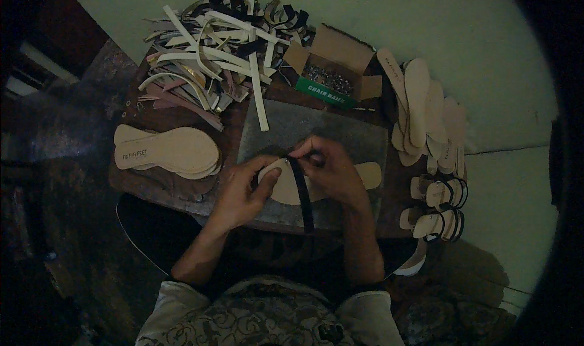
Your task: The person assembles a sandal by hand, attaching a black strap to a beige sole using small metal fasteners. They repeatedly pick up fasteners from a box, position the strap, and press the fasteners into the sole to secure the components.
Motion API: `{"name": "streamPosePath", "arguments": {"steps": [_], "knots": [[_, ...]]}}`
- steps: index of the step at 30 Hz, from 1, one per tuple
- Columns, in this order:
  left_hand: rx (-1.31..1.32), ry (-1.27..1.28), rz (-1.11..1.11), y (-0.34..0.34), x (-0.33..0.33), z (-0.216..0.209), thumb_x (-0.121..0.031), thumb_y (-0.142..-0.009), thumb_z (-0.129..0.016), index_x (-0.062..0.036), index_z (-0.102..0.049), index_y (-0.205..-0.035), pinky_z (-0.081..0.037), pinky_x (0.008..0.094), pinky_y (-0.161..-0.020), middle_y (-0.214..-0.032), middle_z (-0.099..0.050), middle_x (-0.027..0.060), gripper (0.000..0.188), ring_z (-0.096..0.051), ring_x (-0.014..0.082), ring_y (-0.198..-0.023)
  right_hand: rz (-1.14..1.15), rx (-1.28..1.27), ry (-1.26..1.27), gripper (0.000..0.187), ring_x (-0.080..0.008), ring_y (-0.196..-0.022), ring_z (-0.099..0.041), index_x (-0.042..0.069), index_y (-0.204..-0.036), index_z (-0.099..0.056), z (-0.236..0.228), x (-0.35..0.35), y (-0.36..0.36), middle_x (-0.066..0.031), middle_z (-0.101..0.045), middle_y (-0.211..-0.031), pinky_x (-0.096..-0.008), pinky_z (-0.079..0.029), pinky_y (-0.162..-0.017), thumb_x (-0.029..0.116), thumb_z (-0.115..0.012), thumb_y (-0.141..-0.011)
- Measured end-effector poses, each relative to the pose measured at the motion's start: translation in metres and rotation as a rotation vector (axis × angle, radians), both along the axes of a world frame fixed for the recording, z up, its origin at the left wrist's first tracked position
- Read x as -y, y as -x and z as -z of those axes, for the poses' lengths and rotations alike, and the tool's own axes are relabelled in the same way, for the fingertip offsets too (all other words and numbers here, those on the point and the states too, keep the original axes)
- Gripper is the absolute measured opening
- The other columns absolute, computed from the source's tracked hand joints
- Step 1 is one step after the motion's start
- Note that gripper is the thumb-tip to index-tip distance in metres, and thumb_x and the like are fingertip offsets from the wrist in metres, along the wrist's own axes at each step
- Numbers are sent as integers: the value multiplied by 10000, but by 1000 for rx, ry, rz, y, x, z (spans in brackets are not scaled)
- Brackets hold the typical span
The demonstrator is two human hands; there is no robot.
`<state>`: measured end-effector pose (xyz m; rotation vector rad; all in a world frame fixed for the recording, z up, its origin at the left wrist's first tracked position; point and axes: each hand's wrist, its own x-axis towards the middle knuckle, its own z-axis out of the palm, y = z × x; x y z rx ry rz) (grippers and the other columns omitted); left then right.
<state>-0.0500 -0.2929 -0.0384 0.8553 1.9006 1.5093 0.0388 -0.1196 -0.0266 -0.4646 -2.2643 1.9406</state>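
A beige shoe insole point(283, 190) lies aslant over a grey slab point(255, 133), its heel end out to the right. My left hand point(246, 188) grips its toe end, thumb on top. A black strap point(303, 197) crosses the insole and hangs down past its near edge. The strap's upper end is pinched in the fingertips of my right hand point(325, 163), at the insole's far edge. A small shiny spot shows beside that end; whether it is a nail or a rivet I cannot tell.
Loose strips point(207, 54) in white, black and pink are heaped at the back left. Behind the slab stands an open carton of small metal nails point(328, 81). Stacked insoles lie left point(164, 151) and right point(417, 103). Strapped sandals point(438, 224) sit at the right edge.
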Motion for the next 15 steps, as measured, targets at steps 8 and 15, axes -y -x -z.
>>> {"name": "streamPosePath", "arguments": {"steps": [8, 15], "knots": [[-58, -37, 12, 1, 1, 3, -131, -859, -589, -41, -615, -1019, -415, 252, -505, -731, -627, 75, 185, -533, 106, -544, -72, -56, -161, 194, -132, -845, -597, 52, -996, -630, -9, -4, 1, -36, -645, -900, -284, -476, -739, 55, -636, -802], [42, 52, 72, 1, 1, -6, -133, -907, -543, -10, -574, -1058, -430, 219, -596, -836, -593, 28, 198, -509, 59, -700, -67, 67, 0, 175, -118, -828, -590, 58, -981, -630, -9, -4, 0, -36, -654, -900, -273, -462, -722, 51, -623, -807]]}}
